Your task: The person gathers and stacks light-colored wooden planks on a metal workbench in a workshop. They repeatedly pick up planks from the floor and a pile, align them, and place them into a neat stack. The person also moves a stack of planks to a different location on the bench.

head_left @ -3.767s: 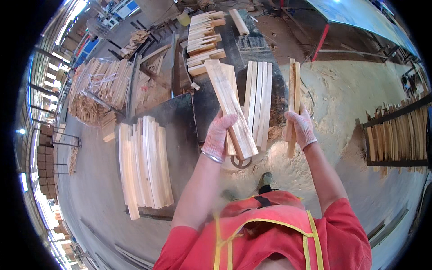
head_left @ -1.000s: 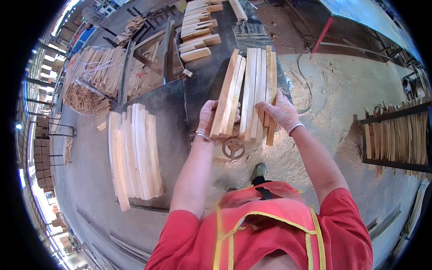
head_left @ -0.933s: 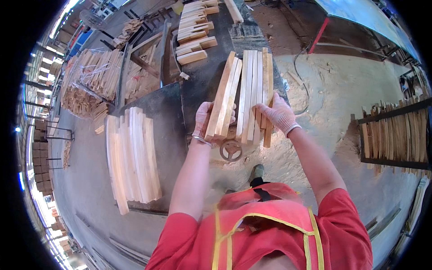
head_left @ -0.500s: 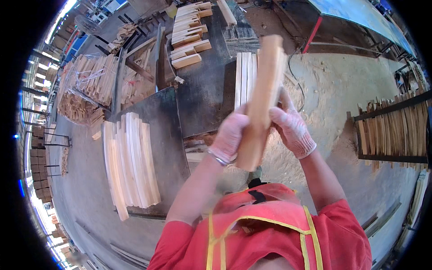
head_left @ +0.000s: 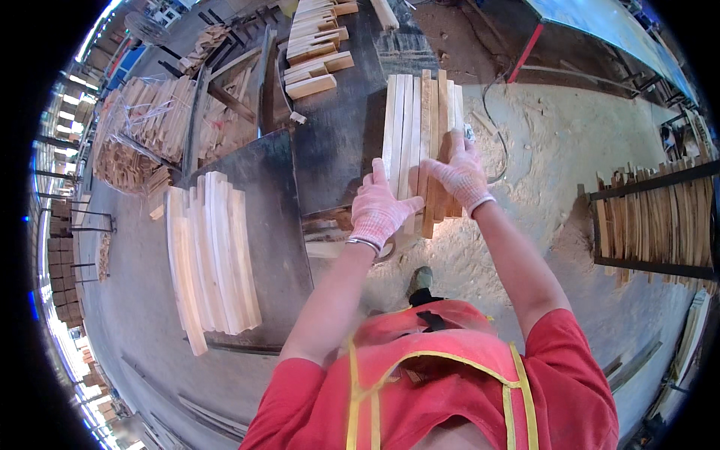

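We see a row of long, straight wooden strips in cream and light brown [head_left: 410,112] lying side by side on a dark, flat-topped table [head_left: 337,139]. Their near ends are uneven, one brown strip reaching closer to the person than its neighbours.

The left hand [head_left: 380,212], in a pinkish-white knitted glove, is at the row's near left corner with its fingers spread and its thumb stretched out to the right; we cannot tell how firmly it presses, but it has nothing lifted. The right hand [head_left: 460,178], gloved alike, lies over the right part of the row, thumb spread well away from the fingers, and it too has no strip raised.

To the left we find a second group of pale wooden strips [head_left: 214,259], laid close together on a dark surface. Beyond the hands, near the table's far left edge, is a staggered line of short pale wooden pieces [head_left: 319,56]. Farther left we notice a large plastic-wrapped heap of wood [head_left: 142,135]. On the right, a dark metal rack [head_left: 652,266] holds many upright brown strips [head_left: 652,221] beside a dusty floor [head_left: 547,142].
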`<state>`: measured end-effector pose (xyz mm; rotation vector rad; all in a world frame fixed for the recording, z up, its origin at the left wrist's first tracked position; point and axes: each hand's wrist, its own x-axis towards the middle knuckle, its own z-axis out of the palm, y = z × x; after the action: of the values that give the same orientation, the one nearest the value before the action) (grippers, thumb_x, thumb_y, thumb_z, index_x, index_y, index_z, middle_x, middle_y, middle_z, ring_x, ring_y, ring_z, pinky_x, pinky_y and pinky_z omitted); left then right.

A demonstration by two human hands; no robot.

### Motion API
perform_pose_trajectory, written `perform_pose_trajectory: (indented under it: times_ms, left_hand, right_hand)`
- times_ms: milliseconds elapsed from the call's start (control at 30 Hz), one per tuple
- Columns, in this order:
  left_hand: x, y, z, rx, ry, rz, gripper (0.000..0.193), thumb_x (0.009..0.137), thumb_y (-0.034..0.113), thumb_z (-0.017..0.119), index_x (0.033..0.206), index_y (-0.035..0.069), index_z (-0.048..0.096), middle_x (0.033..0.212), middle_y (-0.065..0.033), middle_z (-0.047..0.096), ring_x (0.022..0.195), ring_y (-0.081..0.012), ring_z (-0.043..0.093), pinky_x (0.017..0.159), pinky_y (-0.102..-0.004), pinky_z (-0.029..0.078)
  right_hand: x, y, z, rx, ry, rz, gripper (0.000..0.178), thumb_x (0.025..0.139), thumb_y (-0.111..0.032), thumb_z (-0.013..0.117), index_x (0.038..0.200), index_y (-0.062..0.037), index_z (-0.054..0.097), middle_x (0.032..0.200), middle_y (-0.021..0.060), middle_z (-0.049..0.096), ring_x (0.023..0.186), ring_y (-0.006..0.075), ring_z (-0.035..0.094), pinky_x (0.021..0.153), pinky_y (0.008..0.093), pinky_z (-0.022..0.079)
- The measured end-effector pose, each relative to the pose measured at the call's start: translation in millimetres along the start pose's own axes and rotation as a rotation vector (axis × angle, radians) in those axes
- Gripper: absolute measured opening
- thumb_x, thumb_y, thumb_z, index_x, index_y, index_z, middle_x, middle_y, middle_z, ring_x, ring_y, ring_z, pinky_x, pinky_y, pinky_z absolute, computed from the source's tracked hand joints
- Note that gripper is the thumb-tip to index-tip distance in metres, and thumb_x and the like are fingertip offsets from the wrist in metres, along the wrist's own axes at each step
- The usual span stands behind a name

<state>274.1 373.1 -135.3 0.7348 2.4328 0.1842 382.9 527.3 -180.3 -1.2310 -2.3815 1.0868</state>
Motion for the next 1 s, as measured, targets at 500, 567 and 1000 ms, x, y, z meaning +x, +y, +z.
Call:
perform_pose_trajectory:
  times_ms: [500, 567, 1000]
  left_hand:
    - [-7, -106, 2, -2.410, -0.831, 0.386, 0.082, 0.082, 0.036, 0.070, 0.146, -0.010, 0.048, 0.132, -0.0329, 0.058, 0.108, -0.0408, 0.068, 0.093, -0.0515, 0.060]
    - [-6, -107, 6, -2.558, -0.937, 0.320, 0.085, 0.080, 0.036, 0.072, 0.148, -0.009, 0.046, 0.134, -0.0311, 0.057, 0.108, -0.0362, 0.065, 0.093, -0.0453, 0.057]
    - [-67, -162, -36, -1.061, 0.237, 0.161, 0.086, 0.078, 0.015, 0.068, 0.156, -0.006, 0.041, 0.140, -0.0203, 0.063, 0.126, -0.0306, 0.064, 0.111, -0.0366, 0.049]
  right_hand:
    - [-8, -1, 1, -0.058, 0.027, 0.033, 0.102, 0.080, -0.050, 0.084, 0.160, -0.0081, 0.035, 0.155, 0.0231, 0.043, 0.136, 0.0433, 0.051, 0.113, 0.0468, 0.046]
    - [-8, -3, -1, -0.080, 0.033, 0.044, 0.101, 0.081, -0.049, 0.084, 0.159, -0.0078, 0.036, 0.155, 0.0226, 0.043, 0.136, 0.0430, 0.051, 0.113, 0.0462, 0.045]
    - [13, 3, 3, -0.286, 0.125, -0.137, 0.106, 0.082, -0.050, 0.082, 0.164, -0.0047, 0.032, 0.168, 0.0279, 0.030, 0.153, 0.0430, 0.033, 0.125, 0.0450, 0.031]
